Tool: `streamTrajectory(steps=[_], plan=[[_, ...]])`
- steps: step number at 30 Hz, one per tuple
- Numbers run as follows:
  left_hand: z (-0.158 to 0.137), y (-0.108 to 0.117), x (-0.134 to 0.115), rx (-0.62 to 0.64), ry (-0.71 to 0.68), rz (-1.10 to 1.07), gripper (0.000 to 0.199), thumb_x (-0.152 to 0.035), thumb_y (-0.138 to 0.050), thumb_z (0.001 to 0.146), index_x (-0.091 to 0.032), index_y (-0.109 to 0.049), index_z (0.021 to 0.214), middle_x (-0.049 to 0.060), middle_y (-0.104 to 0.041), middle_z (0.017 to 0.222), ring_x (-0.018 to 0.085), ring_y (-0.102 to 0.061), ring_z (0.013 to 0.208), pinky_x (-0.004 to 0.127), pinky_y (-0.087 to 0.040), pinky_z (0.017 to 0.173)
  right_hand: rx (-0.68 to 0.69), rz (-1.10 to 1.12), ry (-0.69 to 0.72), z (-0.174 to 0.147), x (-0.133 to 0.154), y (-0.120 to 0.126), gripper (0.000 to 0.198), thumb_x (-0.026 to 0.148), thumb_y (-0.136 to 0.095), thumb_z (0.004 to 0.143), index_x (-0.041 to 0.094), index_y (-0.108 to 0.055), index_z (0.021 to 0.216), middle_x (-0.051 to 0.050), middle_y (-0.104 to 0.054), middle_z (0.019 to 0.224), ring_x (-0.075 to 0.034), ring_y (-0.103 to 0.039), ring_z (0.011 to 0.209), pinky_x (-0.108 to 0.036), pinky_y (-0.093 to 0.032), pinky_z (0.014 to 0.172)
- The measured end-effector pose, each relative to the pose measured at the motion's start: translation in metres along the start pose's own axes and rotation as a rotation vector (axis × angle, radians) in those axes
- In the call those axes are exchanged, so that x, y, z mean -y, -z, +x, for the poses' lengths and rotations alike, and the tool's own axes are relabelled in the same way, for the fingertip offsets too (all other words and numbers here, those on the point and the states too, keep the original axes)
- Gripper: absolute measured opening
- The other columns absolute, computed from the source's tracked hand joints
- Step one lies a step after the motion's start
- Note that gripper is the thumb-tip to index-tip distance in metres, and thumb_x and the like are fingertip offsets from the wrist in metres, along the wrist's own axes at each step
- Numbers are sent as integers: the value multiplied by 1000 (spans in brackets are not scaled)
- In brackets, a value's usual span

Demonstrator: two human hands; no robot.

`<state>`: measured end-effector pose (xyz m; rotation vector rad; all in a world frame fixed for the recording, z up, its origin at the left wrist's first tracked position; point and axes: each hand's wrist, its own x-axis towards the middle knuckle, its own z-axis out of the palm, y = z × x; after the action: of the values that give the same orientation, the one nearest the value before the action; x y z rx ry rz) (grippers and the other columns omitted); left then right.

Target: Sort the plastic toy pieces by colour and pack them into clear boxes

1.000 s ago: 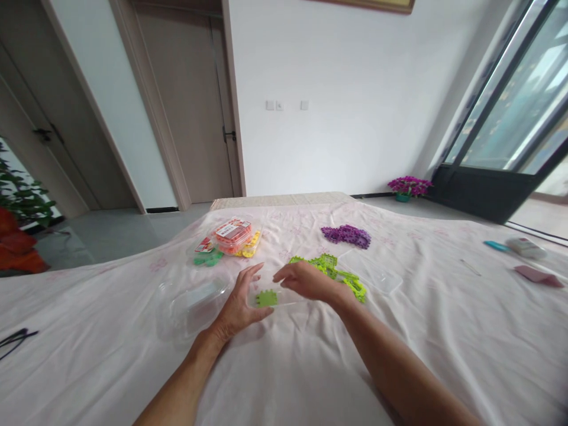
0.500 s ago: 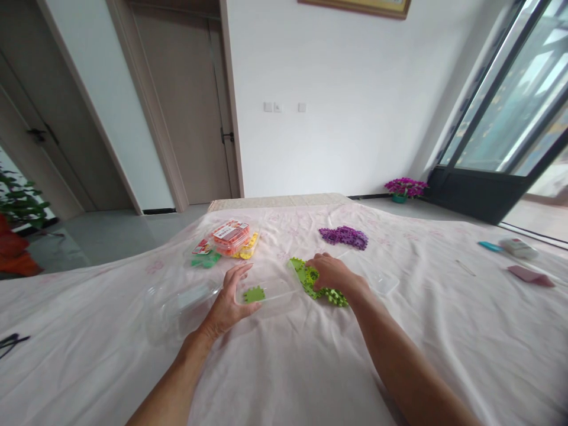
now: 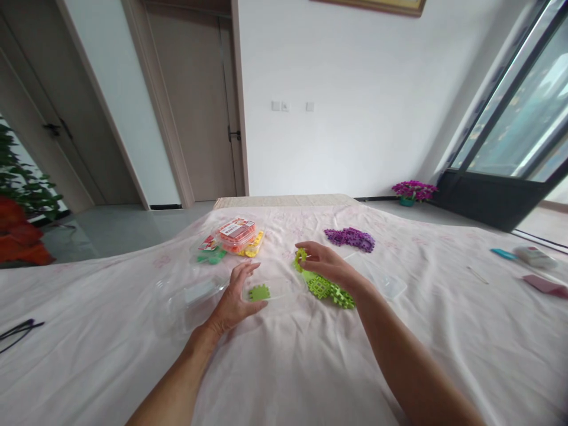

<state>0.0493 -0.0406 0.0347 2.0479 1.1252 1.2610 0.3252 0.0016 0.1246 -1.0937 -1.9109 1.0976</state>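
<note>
My left hand point(image 3: 239, 296) grips the left end of a clear plastic container point(image 3: 284, 290), thumb on the near side and fingers on the far side. Inside lies one flat green foam-like piece point(image 3: 260, 292) with notched edges. Raised above the pile, my right hand point(image 3: 322, 260) pinches a lime-green notched ring piece point(image 3: 300, 260). Below that hand a heap of lime-green notched pieces point(image 3: 331, 290) rests on the cloth, partly covered by the hand and wrist.
Packs of red pieces point(image 3: 237, 234), yellow pieces point(image 3: 252, 244) and green pieces point(image 3: 211, 255) stand at back left. Purple pieces point(image 3: 350, 238) lie at back right. An empty clear container point(image 3: 189, 299) sits left, a clear lid point(image 3: 390, 285) right. Glasses point(image 3: 20, 331) lie far left.
My right hand has lifted a lime-green ring piece from the heap and moved slightly left, toward the container. My left hand keeps its hold. The view has shifted a little.
</note>
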Motion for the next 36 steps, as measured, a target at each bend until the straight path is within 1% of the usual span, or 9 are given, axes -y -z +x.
streamTrajectory(steps=[2,5,9,16,22,26,30,33,36], plan=[[0,0,0,5,10,18,79,-32,-78,69,-27,-41,139,12,-31,142,32,-37,133,54,-35,111,24,-17,-9,3,0,-13,49,22,-64,77,18,-54,125,-8,-67,111,-18,-65,92,-29,-51,78],[0,-1,-2,13,28,22,80,-32,-78,69,-28,-41,139,12,-29,144,33,-33,137,54,-34,112,17,-218,15,6,-3,-29,48,17,-66,71,17,-58,118,-6,-68,102,-17,-65,87,-28,-50,74],[0,-1,-4,15,31,26,79,-34,-78,69,-28,-41,139,11,-30,143,33,-29,139,54,-32,114,7,-407,98,7,-5,-40,45,20,-74,68,18,-60,112,-5,-68,102,-18,-64,91,-28,-48,78],[0,-1,-2,28,20,51,79,-37,-77,70,-26,-40,139,13,-29,143,33,-28,140,53,-33,113,175,-692,182,4,3,-39,39,23,-73,75,20,-67,114,-7,-69,108,-21,-63,100,-32,-45,90],[1,-3,-1,30,30,48,79,-36,-78,69,-26,-41,138,12,-29,143,34,-31,138,54,-33,113,162,-889,208,2,5,-34,24,14,-63,82,17,-73,104,-11,-69,113,-22,-58,111,-31,-41,98],[1,-4,0,24,33,36,80,-34,-79,68,-27,-42,138,12,-29,143,34,-32,138,55,-33,113,177,-982,243,3,6,-37,25,11,-57,84,18,-73,102,-9,-72,104,-21,-58,107,-30,-41,96],[2,-4,-1,35,16,57,81,-35,-79,68,-27,-41,139,12,-29,143,34,-29,139,55,-32,114,267,-1056,237,2,7,-42,31,6,-53,82,22,-75,95,-7,-74,92,-20,-60,98,-31,-39,92],[2,-3,-2,34,5,54,80,-36,-78,69,-26,-41,139,13,-30,142,34,-29,139,55,-32,113,300,-1018,228,3,6,-42,39,1,-53,75,26,-77,92,-5,-74,89,-22,-60,101,-34,-38,92],[2,-2,-3,24,3,11,77,-37,-77,71,-26,-40,138,13,-31,142,33,-33,137,54,-35,111,226,-891,233,6,3,-34,46,-1,-49,74,29,-76,97,-2,-75,96,-20,-62,101,-34,-38,95]])
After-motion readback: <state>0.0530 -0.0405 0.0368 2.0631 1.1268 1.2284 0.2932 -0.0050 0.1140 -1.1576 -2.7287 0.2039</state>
